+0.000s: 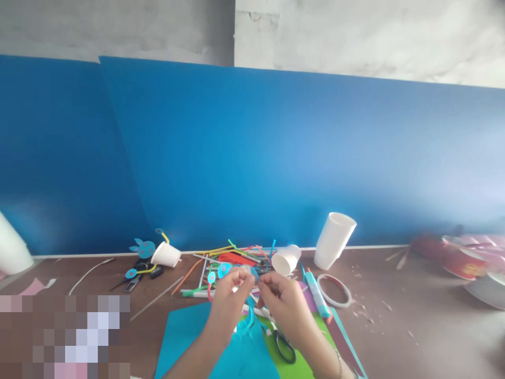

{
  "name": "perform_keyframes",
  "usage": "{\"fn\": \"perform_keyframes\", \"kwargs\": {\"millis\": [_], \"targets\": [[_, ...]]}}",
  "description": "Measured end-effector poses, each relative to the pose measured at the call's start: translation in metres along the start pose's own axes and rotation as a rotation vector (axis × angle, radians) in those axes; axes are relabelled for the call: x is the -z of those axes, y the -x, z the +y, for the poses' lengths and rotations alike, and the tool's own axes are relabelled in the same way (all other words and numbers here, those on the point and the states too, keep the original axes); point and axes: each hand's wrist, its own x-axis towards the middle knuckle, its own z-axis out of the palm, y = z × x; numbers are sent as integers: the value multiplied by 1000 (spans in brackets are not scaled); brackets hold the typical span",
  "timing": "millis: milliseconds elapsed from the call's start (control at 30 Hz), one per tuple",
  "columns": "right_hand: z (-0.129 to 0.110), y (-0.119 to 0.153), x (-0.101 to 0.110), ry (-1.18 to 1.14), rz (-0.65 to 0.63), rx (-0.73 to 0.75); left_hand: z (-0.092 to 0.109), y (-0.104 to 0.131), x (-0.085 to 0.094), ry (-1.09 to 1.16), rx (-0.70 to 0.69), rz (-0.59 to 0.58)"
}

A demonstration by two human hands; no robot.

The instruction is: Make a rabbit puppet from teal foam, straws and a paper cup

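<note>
My left hand [232, 289] and my right hand [280, 295] are close together above the craft materials, fingertips pinched. Between them shows a small blue piece [254, 272], partly hidden; which hand grips it is hard to make out. Just left of my left hand, small blue discs [224, 270] with drawings show, one on a red strip [209, 292]. Below my hands lie a blue sheet [185, 331], curled blue paper strips [246, 322] and a green sheet [302, 363]. Scissors [284, 348] with black handles rest on the sheets, beneath my right hand.
Behind my hands are many coloured straws [191, 276] and a tipped paper cup [286, 259]. Stacked white cups [335, 240], a tape roll [334, 290] and a blue tube [316, 295] are at the right. A decorated cup [166, 255] lies at the left. A blue board [252, 158] stands behind.
</note>
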Motion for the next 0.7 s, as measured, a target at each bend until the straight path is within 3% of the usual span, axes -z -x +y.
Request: {"fn": "perform_keyframes", "kwargs": {"millis": [233,333,433,567,700], "targets": [[5,-6,8,174,113,42,10,2,5,17,88,16],[11,-9,10,302,103,18,12,-1,11,-28,37,-3],[15,-10,10,402,104,41,11,-6,17,-211,-88,-83],[13,-8,6,285,81,98,9,-11,21,-458,-249,-151],[6,-9,3,75,48,78,5,-13,23,-531,-246,-186]]}}
